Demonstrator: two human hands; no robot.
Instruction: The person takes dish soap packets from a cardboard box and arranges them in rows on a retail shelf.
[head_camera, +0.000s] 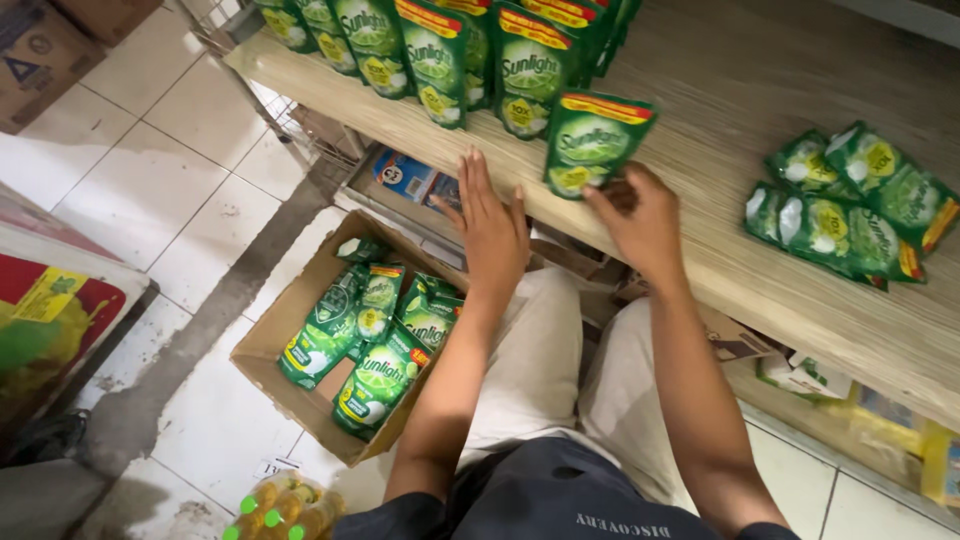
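A: Green plastic refill pouch (592, 143) with a yellow-and-red top band stands upright near the front edge of the pale wood-grain shelf (720, 90), just ahead of the row of matching green pouches (440, 50) along the shelf's back left.

B: Which hand has it?

A: The right hand (640, 222). Its fingers pinch the pouch's lower right corner, so the pouch sits up and to the left of that hand, long axis running up and away from the person.

B: And the left hand (490, 228)?

A: It lies flat and released, fingers spread on the shelf's front edge, just left of the pouch and not touching it. The right is nearer.

B: Anything below?

A: An open brown cardboard box (262, 345) on the tiled floor, holding more green pouches.
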